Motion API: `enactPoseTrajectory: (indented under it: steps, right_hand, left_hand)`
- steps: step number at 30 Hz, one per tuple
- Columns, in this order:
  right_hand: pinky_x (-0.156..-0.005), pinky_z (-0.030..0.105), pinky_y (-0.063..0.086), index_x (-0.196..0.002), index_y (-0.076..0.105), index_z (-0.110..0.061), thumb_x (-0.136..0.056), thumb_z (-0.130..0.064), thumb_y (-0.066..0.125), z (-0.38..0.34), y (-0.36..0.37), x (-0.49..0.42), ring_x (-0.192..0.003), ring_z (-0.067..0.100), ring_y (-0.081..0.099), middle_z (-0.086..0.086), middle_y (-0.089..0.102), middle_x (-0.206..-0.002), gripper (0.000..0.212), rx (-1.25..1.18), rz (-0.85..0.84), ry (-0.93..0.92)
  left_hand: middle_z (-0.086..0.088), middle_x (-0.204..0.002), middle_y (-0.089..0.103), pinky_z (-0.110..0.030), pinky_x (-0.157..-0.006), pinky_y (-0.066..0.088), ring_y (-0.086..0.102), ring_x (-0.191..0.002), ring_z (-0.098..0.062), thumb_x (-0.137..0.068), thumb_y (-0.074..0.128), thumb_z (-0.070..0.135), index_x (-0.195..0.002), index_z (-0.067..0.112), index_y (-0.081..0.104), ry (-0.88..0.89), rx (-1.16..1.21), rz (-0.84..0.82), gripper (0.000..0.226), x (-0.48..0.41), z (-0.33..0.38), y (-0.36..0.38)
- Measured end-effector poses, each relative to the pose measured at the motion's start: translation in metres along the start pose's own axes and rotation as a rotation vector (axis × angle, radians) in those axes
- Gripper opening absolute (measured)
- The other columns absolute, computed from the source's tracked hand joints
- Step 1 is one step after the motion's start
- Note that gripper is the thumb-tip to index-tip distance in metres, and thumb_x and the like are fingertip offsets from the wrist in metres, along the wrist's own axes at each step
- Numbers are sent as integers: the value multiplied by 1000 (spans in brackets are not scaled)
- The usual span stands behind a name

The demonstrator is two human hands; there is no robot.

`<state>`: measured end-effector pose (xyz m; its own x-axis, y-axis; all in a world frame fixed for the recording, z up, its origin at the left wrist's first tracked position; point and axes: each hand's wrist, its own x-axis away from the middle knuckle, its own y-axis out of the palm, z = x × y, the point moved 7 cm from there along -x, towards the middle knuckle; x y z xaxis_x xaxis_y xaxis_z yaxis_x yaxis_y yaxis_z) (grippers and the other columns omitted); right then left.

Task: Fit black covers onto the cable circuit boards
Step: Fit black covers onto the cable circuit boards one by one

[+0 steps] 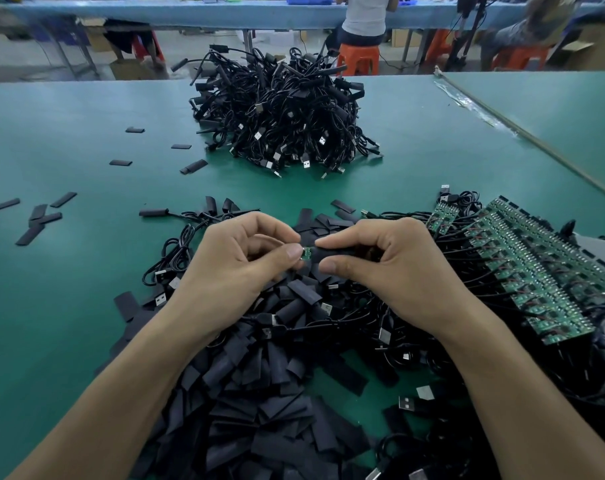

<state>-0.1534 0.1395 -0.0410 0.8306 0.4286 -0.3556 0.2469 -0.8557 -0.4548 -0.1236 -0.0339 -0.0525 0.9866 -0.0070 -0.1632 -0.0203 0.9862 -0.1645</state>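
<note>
Over cover pile (259,393), left hand (238,268) pinches circuit board (306,253); right hand (391,268) pinches black cover (332,254), crosswise, board leftward

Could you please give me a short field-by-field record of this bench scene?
left hand: pinches the circuit board by its exposed end
right hand: holds the black cover, partly over that board
loose covers: heaped under the hands
bare boards: rows at the right
cable pile: far middle of the green table
</note>
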Motion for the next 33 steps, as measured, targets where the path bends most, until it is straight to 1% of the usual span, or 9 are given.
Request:
enactPoseTrajectory:
  steps: [3, 5, 7, 10, 14, 20, 24, 28, 33]
  right_hand:
    - [-71, 8, 47, -100, 79, -24, -77, -20, 83, -2, 3, 0, -79, -1, 68, -16, 73, -87, 24, -1, -5, -19]
    - [-71, 9, 48, -100, 79, -24, -78, -19, 82, -3, 4, 0, -80, 1, 69, -14, 73, -85, 23, 9, -4, -32]
    - [-70, 10, 49, -99, 79, -24, -78, -18, 82, -5, 2, -1, -79, 3, 69, -12, 74, -83, 22, 27, 31, -54]
    - [-72, 9, 48, -99, 79, -22, -78, -18, 82, -7, -2, -1, -80, 1, 68, -14, 73, -85, 21, 79, 90, -90]
    - [-75, 9, 47, -99, 79, -19, -79, -19, 82, -7, -2, 0, -83, -1, 68, -15, 73, -88, 20, 125, 110, -101]
    - [-78, 7, 44, -104, 78, -16, -81, -21, 80, -11, 0, 0, -85, -2, 65, -13, 70, -87, 24, 192, 96, -151]
    - [-77, 15, 48, -106, 77, -13, -83, -20, 78, -14, 5, 1, -83, 6, 64, -2, 72, -88, 24, 253, 83, -212]
    - [-76, 10, 45, -103, 78, -11, -83, -18, 78, -15, 1, 1, -80, 4, 63, -3, 72, -85, 21, 286, 135, -253]
    - [-76, 10, 46, -103, 78, -11, -84, -17, 78, -16, 2, 3, -80, 4, 64, -3, 72, -84, 20, 294, 152, -295]
  left_hand:
    - [-1, -70, 74, -14, -60, 50, 65, -62, -7, -74, 74, 29, -80, 25, 70, 4, 4, -36, 8, 2, 3, 3]
    - [-1, -70, 73, -14, -60, 50, 63, -60, -7, -78, 75, 25, -80, 27, 71, -4, -9, -48, 5, 2, 3, 5]
    - [0, -70, 74, -12, -58, 48, 63, -60, -7, -86, 72, 17, -83, 23, 70, -19, -4, -34, 8, 2, 1, 4]
    - [-1, -74, 76, -10, -57, 46, 65, -62, -4, -93, 66, 15, -87, 16, 71, -50, -36, -4, 8, 2, 0, 3]
    - [-3, -72, 76, -12, -59, 49, 65, -61, -5, -93, 66, 19, -79, 14, 73, -81, -101, 18, 17, 1, -3, 0]
    - [-4, -70, 75, -13, -57, 49, 62, -57, -5, -92, 68, 18, -76, 16, 75, -85, -96, -8, 18, 0, -3, -1]
    - [-2, -75, 77, -15, -63, 53, 65, -63, -7, -94, 65, 18, -80, 19, 76, -92, -126, -51, 18, 0, -5, 2]
    - [-2, -78, 77, -16, -68, 55, 67, -68, -8, -95, 63, 13, -89, 17, 75, -105, -108, -75, 14, 1, -4, 3]
    - [-1, -75, 77, -21, -65, 52, 64, -66, -11, -96, 62, 13, -86, 17, 75, -98, -141, -75, 17, 2, -3, 3]
